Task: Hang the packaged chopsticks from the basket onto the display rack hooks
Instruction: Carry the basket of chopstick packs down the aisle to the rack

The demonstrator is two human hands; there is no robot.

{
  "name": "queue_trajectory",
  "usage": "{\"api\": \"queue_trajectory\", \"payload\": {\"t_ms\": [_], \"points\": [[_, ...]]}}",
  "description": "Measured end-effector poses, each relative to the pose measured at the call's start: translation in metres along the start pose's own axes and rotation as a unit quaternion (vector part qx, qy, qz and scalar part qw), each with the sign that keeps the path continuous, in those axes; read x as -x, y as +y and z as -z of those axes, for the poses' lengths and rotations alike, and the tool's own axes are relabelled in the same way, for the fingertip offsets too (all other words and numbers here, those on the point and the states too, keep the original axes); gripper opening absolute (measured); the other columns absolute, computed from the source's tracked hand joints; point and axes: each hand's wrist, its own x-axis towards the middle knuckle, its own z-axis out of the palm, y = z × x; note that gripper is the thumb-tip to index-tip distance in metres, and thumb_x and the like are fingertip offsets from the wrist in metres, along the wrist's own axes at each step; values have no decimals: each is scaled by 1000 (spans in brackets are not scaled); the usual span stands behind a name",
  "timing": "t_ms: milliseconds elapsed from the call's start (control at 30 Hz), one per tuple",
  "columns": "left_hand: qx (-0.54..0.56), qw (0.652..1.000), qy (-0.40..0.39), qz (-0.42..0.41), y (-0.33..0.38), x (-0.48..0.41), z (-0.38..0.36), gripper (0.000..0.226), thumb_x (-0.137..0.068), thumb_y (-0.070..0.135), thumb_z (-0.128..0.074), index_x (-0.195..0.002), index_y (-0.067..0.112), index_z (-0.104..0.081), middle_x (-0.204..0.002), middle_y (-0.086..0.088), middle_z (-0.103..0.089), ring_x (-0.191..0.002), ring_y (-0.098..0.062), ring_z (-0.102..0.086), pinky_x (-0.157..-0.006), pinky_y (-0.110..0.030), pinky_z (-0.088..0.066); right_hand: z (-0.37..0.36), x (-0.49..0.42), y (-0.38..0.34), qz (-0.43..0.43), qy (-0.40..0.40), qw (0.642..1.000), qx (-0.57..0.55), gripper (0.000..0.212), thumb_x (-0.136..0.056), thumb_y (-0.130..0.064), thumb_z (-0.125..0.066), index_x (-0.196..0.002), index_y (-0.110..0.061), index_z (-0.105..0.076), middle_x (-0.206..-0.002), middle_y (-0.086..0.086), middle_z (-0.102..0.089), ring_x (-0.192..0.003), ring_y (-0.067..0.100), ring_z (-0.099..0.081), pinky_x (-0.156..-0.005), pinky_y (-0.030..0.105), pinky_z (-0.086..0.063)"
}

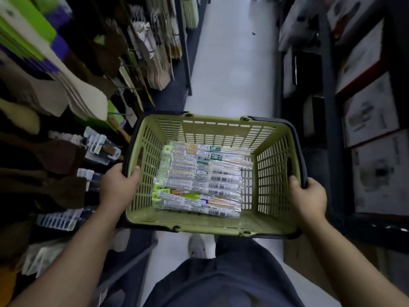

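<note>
Holding the green plastic slotted basket (269,169), my left hand (118,187) and right hand (308,196) each grip a side rim. Long clear-wrapped chopstick packs (199,178) lie across its floor.

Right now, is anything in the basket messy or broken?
Nothing looks broken or spilled. The chopstick packs lie flat in a row inside the green basket. Only the two packs nearest the person sit a little slanted against the others. The left hand and right hand grip the basket's sides.
</note>
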Motion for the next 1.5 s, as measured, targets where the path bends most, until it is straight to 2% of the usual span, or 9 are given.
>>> {"api": "queue_trajectory", "payload": {"t_ms": [233, 333, 467, 600, 800, 1000, 1100, 1267, 1500], "points": [[-30, 999, -4, -20, 107, -115, -39, 22, -95, 41, -64, -87, 20, -67, -75, -4, -72, -71, -29, -67, -60, -36, -47, -27, -121, -64, -15, 17, 1000, -16, 25, -96, -39, -58, -86, -17, -66, -75, 3, -69, -69, 23, -66, -59, 31, -49], [-22, 999, -16, -18, 161, -165, -61, 23, -96, 41, -64, -86, 20, -67, -76, -8, -72, -72, -33, -69, -68, -46, -59, -32, -183, -95, -22, 20, 999, -11, 26, -96, -40, -58, -84, -18, -65, -73, 2, -68, -66, 21, -65, -55, 27, -45], [-30, 999, -15, -33, 233, -228, -86, 24, -97, 42, -63, -96, 19, -70, -83, -4, -73, -78, -31, -70, -64, -38, -54, -36, -265, -149, -21, 34, 999, -3, 28, -95, -40, -58, -79, -17, -62, -70, 2, -65, -63, 20, -61, -50, 23, -36], [-23, 999, -8, -37, 297, -288, -107, 27, -96, 37, -66, -78, 17, -64, -73, -4, -69, -71, -32, -67, -66, -41, -56, -42, -337, -199, -20, 42, 999, 2, 31, -94, -40, -58, -79, -13, -62, -67, 4, -62, -60, 22, -58, -51, 26, -36], [-33, 998, -11, -60, 394, -394, -147, 27, -96, 35, -66, -79, 14, -64, -65, -2, -63, -59, -23, -59, -53, -30, -40, -63, -451, -274, -29, 55, 998, 0, 29, -94, -38, -58, -76, -15, -62, -65, 5, -64, -59, 24, -60, -51, 27, -37], [-27, 996, -32, -77, 500, -505, -178, 25, -97, 37, -64, -86, 15, -68, -74, -6, -68, -69, -32, -64, -62, -38, -51, -85, -567, -357, -41, 84, 996, 9, 28, -94, -39, -58, -81, -16, -63, -74, 6, -66, -67, 26, -62, -63, 34, -48], [-35, 996, -27, -79, 549, -554, -191, 24, -97, 37, -63, -87, 16, -69, -78, -7, -69, -74, -33, -64, -66, -40, -54, -94, -620, -398, -40, 88, 995, 9, 30, -94, -39, -58, -79, -13, -62, -70, 6, -63, -64, 26, -60, -58, 32, -42], [-35, 997, -24, -71, 624, -629, -217, 23, -96, 36, -63, -82, 18, -67, -72, 0, -67, -66, -24, -64, -54, -28, -43, -105, -711, -459, -38, 84, 996, 0, 32, -95, -37, -58, -69, -19, -53, -60, 2, -55, -54, 22, -52, -49, 27, -34], [-41, 998, 5, -41, 732, -721, -257, 28, -95, 42, -64, -82, 17, -65, -73, -4, -69, -70, -32, -66, -63, -37, -54, -124, -860, -548, -6, 59, 998, 2, 31, -96, -33, -59, -71, -16, -55, -62, 2, -57, -56, 20, -53, -50, 28, -34]]}}
